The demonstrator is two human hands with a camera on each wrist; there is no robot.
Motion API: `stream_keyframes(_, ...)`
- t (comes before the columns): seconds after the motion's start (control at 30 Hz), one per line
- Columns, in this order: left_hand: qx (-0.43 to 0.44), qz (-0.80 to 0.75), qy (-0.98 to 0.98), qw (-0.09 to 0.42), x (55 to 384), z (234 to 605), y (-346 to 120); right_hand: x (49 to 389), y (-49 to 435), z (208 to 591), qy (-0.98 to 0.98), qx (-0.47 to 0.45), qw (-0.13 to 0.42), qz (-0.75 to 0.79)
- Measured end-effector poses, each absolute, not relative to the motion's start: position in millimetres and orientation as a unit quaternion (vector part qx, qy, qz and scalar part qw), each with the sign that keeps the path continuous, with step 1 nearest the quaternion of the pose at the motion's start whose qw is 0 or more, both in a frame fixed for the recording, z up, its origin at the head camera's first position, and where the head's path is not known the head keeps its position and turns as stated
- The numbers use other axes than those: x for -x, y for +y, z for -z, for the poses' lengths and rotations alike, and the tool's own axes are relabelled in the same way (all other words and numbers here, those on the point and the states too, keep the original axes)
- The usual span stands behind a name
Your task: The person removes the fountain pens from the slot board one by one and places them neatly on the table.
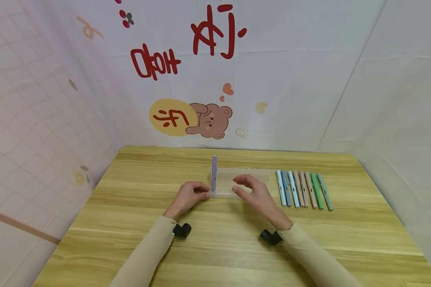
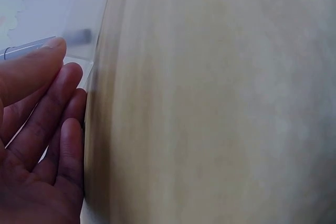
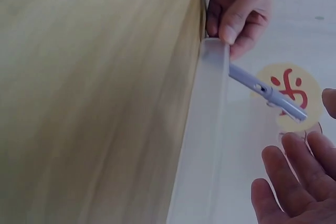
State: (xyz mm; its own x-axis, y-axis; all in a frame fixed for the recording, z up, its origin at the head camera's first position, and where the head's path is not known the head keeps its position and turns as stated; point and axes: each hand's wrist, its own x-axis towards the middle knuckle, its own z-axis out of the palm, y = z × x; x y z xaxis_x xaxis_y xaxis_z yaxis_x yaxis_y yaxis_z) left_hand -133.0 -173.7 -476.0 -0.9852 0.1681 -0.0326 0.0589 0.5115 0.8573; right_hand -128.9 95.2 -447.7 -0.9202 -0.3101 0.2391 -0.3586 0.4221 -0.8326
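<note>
A translucent plastic pen holder (image 1: 221, 195) stretches sideways on the table. One purple pen (image 1: 214, 173) stands upright at its left end; in the right wrist view the pen (image 3: 269, 93) rises from the holder (image 3: 199, 140). My left hand (image 1: 191, 196) pinches the holder's left end beside the pen, thumb and fingertips at the corner (image 2: 79, 59) in the left wrist view. Over the middle of the holder hovers my right hand (image 1: 253, 195), fingers apart and nothing between them; its spread fingers (image 3: 294, 177) show in the right wrist view.
Just right of the holder several pens lie side by side: light blue pens (image 1: 281, 187), a blue pen (image 1: 286, 188), brownish pens (image 1: 311, 190), a green pen (image 1: 317, 191) and a grey-green pen (image 1: 325, 192). A printed cloth wall (image 1: 290, 79) rises behind the wooden table (image 1: 222, 247).
</note>
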Motion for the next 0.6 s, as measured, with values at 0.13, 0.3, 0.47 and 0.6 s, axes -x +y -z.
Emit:
stream_keyframes(0.13,-0.067,-0.490,0.867,0.054,133.1,476.5,-174.3,130.8,82.4,449.8,-0.839,-0.202,0.007,-0.506)
stream_keyframes(0.3,-0.075,-0.491,0.866,0.052,132.8,476.5,-175.5,133.2,68.2,454.5,-0.835,-0.200,-0.002,-0.512)
stream_keyframes(0.47,-0.079,-0.488,0.868,0.053,133.5,475.8,-175.0,137.0,57.4,458.9,-0.832,-0.184,-0.009,-0.523)
stream_keyframes(0.6,-0.084,-0.487,0.868,0.049,134.7,474.9,-174.7,142.1,49.8,463.0,-0.823,-0.174,-0.014,-0.541)
